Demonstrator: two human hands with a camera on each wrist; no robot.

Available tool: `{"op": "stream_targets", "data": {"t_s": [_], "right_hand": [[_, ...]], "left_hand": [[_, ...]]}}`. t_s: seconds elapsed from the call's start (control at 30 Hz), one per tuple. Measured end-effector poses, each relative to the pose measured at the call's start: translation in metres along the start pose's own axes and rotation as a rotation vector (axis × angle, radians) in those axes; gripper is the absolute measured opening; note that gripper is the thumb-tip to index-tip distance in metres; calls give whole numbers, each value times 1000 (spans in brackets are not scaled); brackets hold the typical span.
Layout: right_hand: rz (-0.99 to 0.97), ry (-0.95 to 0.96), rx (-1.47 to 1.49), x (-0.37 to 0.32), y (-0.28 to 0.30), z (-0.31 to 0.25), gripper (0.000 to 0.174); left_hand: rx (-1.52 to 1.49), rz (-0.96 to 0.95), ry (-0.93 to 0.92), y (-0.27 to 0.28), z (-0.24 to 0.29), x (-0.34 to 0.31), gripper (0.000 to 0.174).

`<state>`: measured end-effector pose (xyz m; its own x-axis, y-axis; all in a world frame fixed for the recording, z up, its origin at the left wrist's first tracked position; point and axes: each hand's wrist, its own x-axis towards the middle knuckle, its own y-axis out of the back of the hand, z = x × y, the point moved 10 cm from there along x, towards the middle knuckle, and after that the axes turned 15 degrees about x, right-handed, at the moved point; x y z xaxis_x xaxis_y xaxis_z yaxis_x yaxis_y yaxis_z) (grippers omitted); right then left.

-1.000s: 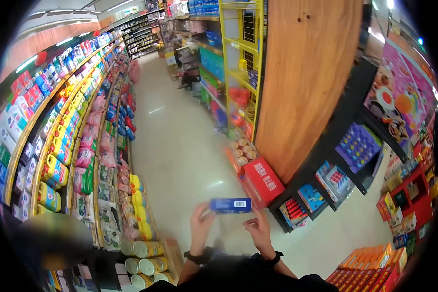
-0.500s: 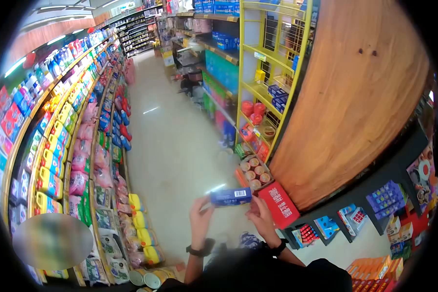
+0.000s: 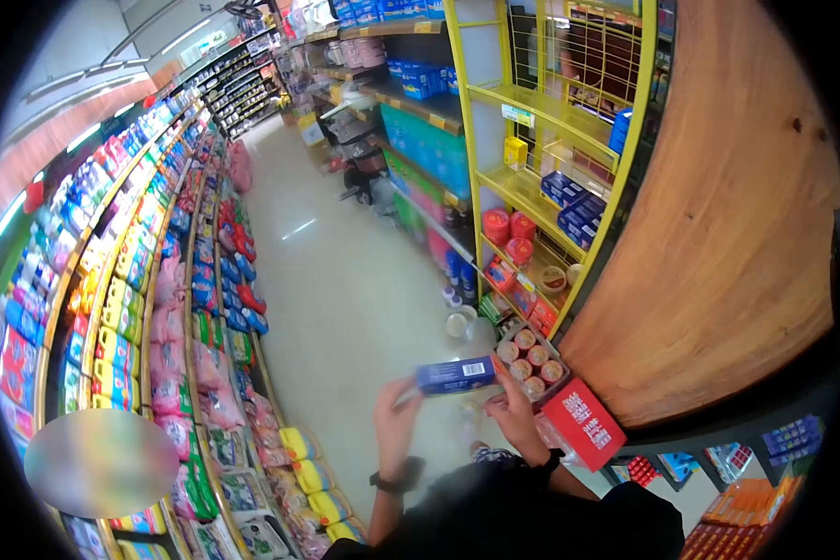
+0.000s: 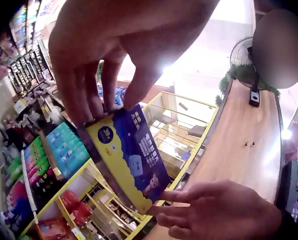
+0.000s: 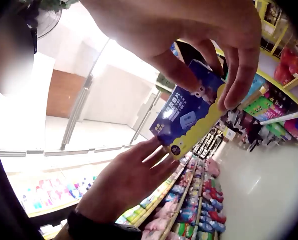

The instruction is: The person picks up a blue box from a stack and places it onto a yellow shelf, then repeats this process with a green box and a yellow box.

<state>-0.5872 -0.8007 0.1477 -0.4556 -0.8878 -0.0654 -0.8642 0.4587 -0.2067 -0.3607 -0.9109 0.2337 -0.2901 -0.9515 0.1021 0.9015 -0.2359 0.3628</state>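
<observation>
A blue and yellow box (image 3: 455, 375) is held between both hands in front of the body, its long blue side with a barcode facing the head camera. My left hand (image 3: 398, 418) pinches the box's left end; in the left wrist view the fingers of the left hand (image 4: 124, 55) lie at one end of the box (image 4: 131, 155). The right hand (image 3: 516, 411) holds the opposite end, with its thumb and fingers on either side of the box (image 5: 191, 112) in the right wrist view. Dark bands sit on both wrists.
Shelves of bottles and bags (image 3: 168, 327) line the left. On the right stand a yellow rack (image 3: 483, 177) with small blue boxes (image 3: 569, 207), a tray of round tubs (image 3: 530, 359), a red box (image 3: 583, 422) and a wooden panel (image 3: 719, 233). Pale aisle floor (image 3: 336, 271) runs between.
The head view has shifted, bringing the yellow rack larger and nearer. Both hands and the box have moved slightly right in view and remain together.
</observation>
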Motion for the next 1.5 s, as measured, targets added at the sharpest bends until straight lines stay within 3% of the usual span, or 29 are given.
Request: {"op": "stream_targets", "data": {"t_s": [0.3,0.4,0.5,0.6,0.73,0.77,0.9,1.0,1.03,1.07,1.1,1.17,1.23,1.43,1.5], "right_hand": [[108,259,-81,178,1,-49,62],[184,160,-111,205,13,-74,59],[307,68,-91,224,43,-62,55],[472,214,-202,235,74,-64,52],[606,199,-187,255,93,-76,54],[631,356,-205,262,88,-106,58],[781,169,-144,301,97,-113,60],[950,507,-466,331,105,-139,62],[887,407,-198,345,107,-141,64],[919,387,-235,357,112,-136,64],[949,368,-272,372,121,-125,65],[990,440,-410,391,128,-131,70],[1078,386,-410,407,141,-112,74],[1265,392,-485,426,165,-91,86],[1311,352,-509,427,165,-88,87]], "left_hand": [[89,-175,-120,-49,13,188,44],[76,-271,-161,-81,26,238,48],[70,-358,-221,-122,35,280,49],[-15,-507,-242,-173,36,320,47],[-98,-663,-336,-231,51,367,51],[-129,-683,-324,-244,56,380,51],[-221,-771,-315,-290,70,438,50],[-241,-835,-378,-327,87,479,46],[-204,-854,-395,-337,88,493,46],[-170,-868,-412,-348,89,504,46],[-249,-919,-273,-355,94,508,46],[-251,-912,-342,-383,84,532,47],[-303,-940,-341,-412,68,548,49],[30,-1094,-545,-476,37,565,46],[24,-1163,-538,-470,54,554,45]]}}
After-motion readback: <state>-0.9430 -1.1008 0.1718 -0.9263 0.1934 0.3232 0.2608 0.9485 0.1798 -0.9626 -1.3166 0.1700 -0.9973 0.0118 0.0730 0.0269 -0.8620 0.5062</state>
